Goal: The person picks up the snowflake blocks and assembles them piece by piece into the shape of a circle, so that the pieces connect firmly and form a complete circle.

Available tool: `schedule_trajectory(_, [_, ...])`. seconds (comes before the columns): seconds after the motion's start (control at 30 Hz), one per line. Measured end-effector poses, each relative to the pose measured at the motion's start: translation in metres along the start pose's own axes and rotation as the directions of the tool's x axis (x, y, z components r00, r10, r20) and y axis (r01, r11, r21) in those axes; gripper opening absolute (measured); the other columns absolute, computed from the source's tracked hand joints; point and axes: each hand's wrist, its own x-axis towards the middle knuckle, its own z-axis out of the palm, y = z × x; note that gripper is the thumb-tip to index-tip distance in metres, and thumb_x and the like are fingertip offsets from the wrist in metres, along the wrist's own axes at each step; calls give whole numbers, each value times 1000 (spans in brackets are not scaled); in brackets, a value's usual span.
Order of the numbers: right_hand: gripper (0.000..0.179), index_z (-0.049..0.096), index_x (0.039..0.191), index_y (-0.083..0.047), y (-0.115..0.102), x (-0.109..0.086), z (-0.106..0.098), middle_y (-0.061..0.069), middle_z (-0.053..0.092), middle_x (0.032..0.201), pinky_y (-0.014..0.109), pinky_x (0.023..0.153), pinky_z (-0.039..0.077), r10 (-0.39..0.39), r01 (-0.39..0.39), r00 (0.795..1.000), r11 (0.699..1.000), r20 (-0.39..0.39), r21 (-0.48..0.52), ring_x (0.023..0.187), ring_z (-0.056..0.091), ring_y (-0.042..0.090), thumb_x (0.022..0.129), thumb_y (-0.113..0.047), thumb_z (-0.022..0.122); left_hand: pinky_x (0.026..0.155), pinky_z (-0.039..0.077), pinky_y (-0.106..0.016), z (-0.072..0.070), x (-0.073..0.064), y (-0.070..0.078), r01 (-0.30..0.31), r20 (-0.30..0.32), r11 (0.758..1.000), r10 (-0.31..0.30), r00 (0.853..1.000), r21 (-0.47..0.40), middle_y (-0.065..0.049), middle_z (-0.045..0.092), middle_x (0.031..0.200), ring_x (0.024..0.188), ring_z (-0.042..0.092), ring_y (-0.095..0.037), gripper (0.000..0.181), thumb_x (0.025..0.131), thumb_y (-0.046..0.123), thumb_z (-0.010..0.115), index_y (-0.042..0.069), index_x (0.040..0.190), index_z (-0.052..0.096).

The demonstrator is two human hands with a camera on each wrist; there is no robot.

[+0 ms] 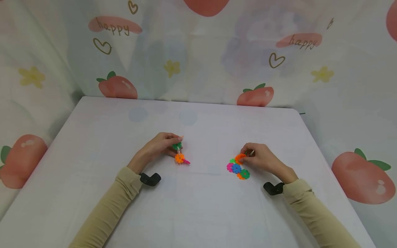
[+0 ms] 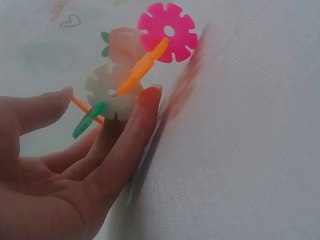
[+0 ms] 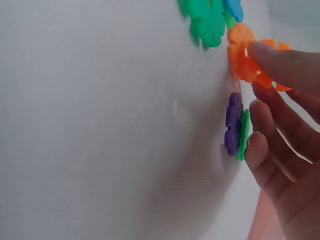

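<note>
My left hand (image 1: 162, 144) holds a small chain of interlocked plastic snowflake discs near the tabletop. In the left wrist view the chain shows a pink disc (image 2: 176, 29), an orange disc (image 2: 144, 67), a white disc (image 2: 102, 87) and a green disc (image 2: 88, 121); another orange piece sits by the thumb, partly hidden. Over to the right, my right hand (image 1: 260, 156) pinches an orange disc (image 3: 241, 57) between thumb and fingers, with more orange behind the thumb. Purple (image 3: 233, 124) and light green (image 3: 244, 135) discs lie close to its lower fingertips.
Beside the right hand is a loose cluster with a blue disc (image 1: 236, 168), a pink disc (image 1: 229, 167) and a green disc (image 1: 245, 174), some overlapping. A white cloth covers the table (image 1: 198, 206). Behind it hangs a printed curtain (image 1: 204, 62).
</note>
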Motion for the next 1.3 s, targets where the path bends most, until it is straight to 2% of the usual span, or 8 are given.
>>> schedule_trajectory(0.13, [8,72,88,-12,-1,5,4,-4,70,85,23,72,55,-15,15,999,1000,-36,9,77,63,13,89,-9,79,77,63,-31,0,0,0,10,-6,1000,-10,1000,-2,-10,64,100,76,70,-18,45,103,28,64,-5,133,60])
schedule_trajectory(0.3, [8,76,95,-15,-12,13,9,-2,74,91,21,76,55,14,-10,998,998,-59,62,84,68,16,90,-18,81,76,63,-31,1,1,0,11,-12,1000,-11,1000,-13,-9,65,98,75,71,-17,43,104,27,63,-5,133,60])
schedule_trajectory(0.47, [16,78,106,-10,-20,23,16,3,77,100,18,82,55,6,0,998,995,-57,105,93,72,20,92,-16,79,76,63,-30,1,2,-1,15,4,1000,-15,1000,-20,-9,66,99,77,71,-17,42,105,24,60,-5,135,59])
schedule_trajectory(0.67, [18,76,114,-8,-32,41,24,4,76,94,17,84,55,-45,48,999,983,-21,177,88,73,17,97,-14,73,77,63,-30,-2,0,-2,6,9,1000,-6,1000,-18,-13,70,105,80,72,-16,42,106,21,58,-7,138,57])
schedule_trajectory(0.9, [26,70,120,-9,-45,64,31,7,75,95,24,87,56,-16,26,999,966,-40,257,86,75,19,95,-13,75,78,63,-31,-2,-1,-1,-8,25,1000,8,1000,-20,-13,71,102,81,72,-16,41,106,20,58,-9,136,58])
schedule_trajectory(1.0, [26,69,119,-8,-51,72,35,10,73,99,26,85,58,-6,18,999,951,-39,308,86,75,21,94,-13,76,78,63,-31,-2,-1,0,5,19,1000,-5,1000,-19,-10,72,100,80,72,-16,40,106,19,59,-9,135,59])
schedule_trajectory(1.13, [22,72,118,-8,-59,83,41,12,75,95,28,78,59,-35,41,999,930,-22,365,80,73,25,96,-12,73,78,63,-30,-2,-1,1,23,10,1000,-23,1000,-11,-11,72,102,80,71,-15,40,106,18,58,-9,136,59])
schedule_trajectory(1.3, [23,75,121,-11,-72,97,48,10,77,94,26,77,57,-69,73,997,928,-25,366,80,71,24,99,-11,68,78,62,-29,-4,0,1,31,14,1000,-31,999,3,-17,73,112,85,72,-15,42,108,19,55,-8,140,56])
